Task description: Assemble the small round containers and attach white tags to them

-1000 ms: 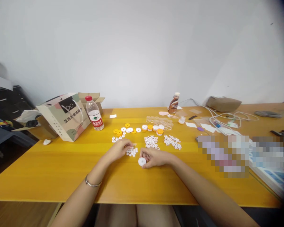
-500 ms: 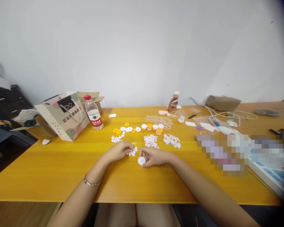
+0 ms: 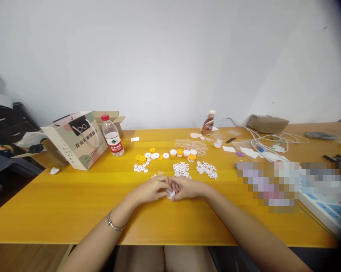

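My right hand (image 3: pixel 186 187) grips a small round white disc (image 3: pixel 171 195) just above the table, thumb in front and fingers curled behind. My left hand (image 3: pixel 155 189) meets it there, its fingertips pinched together over the disc's face. Anything between those left fingertips is too small or hidden to make out. Behind my left hand a few small white pieces (image 3: pixel 154 176) show, the others covered by the hand. Openwork white parts (image 3: pixel 182 170) lie in a heap beyond my right hand, with a second heap of openwork parts (image 3: pixel 206 169) to its right.
Yellow and white discs (image 3: pixel 142 159), finished-looking round cases (image 3: pixel 191 158) and clear rings (image 3: pixel 200 148) lie farther back. A water bottle (image 3: pixel 113 141) and paper bag (image 3: pixel 82 141) stand left. A brown drink bottle (image 3: pixel 208 124), cables (image 3: pixel 254 138) and a power strip (image 3: pixel 323 204) are right.
My left hand has moved right, from the small white pieces to the disc in my right hand. My right hand stays in nearly the same place, still gripping the disc.
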A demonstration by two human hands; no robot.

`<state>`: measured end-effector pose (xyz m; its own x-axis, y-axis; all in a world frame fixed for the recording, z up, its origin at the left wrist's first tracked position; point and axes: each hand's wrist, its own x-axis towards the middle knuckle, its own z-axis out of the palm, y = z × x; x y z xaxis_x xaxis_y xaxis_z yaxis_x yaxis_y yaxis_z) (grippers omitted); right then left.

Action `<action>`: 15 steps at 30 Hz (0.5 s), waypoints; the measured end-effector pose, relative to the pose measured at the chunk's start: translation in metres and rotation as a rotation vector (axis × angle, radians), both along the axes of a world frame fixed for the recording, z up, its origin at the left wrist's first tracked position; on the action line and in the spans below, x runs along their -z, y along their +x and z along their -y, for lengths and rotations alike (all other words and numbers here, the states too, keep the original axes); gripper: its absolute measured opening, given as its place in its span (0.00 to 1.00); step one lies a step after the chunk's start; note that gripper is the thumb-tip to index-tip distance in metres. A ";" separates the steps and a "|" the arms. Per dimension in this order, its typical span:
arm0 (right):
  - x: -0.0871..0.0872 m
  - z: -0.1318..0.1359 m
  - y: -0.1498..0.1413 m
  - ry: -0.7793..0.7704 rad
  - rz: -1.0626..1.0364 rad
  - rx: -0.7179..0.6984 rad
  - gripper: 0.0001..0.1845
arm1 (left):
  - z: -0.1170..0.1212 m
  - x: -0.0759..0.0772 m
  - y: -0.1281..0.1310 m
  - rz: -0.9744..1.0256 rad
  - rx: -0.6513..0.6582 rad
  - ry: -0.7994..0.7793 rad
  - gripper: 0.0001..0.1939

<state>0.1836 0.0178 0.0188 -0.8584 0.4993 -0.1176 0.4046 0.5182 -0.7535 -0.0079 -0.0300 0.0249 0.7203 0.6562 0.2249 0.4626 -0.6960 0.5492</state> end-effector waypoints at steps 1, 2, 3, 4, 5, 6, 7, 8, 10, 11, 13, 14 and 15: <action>0.000 0.000 0.000 -0.011 -0.015 -0.010 0.17 | -0.001 0.002 0.002 -0.008 0.002 0.021 0.09; 0.000 -0.001 0.000 -0.024 -0.030 -0.021 0.18 | -0.002 0.004 0.003 -0.015 0.003 0.045 0.09; 0.000 -0.001 -0.001 -0.035 -0.041 -0.028 0.18 | -0.003 0.006 0.004 -0.022 0.005 0.070 0.10; -0.001 -0.001 -0.001 -0.043 -0.044 -0.031 0.19 | -0.004 0.008 0.005 -0.030 0.011 0.099 0.11; -0.001 -0.001 -0.001 -0.050 -0.041 -0.028 0.20 | -0.004 0.009 0.005 -0.043 0.018 0.131 0.11; -0.002 -0.001 -0.001 -0.054 -0.034 -0.022 0.20 | -0.005 0.010 0.006 -0.060 0.021 0.168 0.11; -0.002 -0.001 -0.001 -0.053 -0.025 -0.014 0.20 | -0.005 0.011 0.006 -0.085 0.021 0.212 0.12; -0.002 -0.001 -0.001 -0.047 -0.015 -0.008 0.21 | -0.005 0.012 0.006 -0.117 0.018 0.262 0.12; -0.002 -0.001 -0.001 -0.027 -0.003 -0.004 0.22 | -0.005 0.014 0.006 -0.194 0.016 0.375 0.12; -0.001 -0.002 -0.001 -0.015 0.003 -0.004 0.22 | -0.005 0.015 0.006 -0.231 0.022 0.432 0.13; 0.000 -0.003 -0.001 0.001 0.020 -0.001 0.22 | -0.004 0.015 0.005 -0.286 0.048 0.526 0.13; 0.002 -0.004 -0.001 0.002 0.027 0.000 0.21 | -0.004 0.015 0.005 -0.303 0.059 0.560 0.13; 0.003 -0.005 0.000 -0.001 0.033 0.000 0.21 | -0.004 0.016 0.004 -0.313 0.066 0.585 0.13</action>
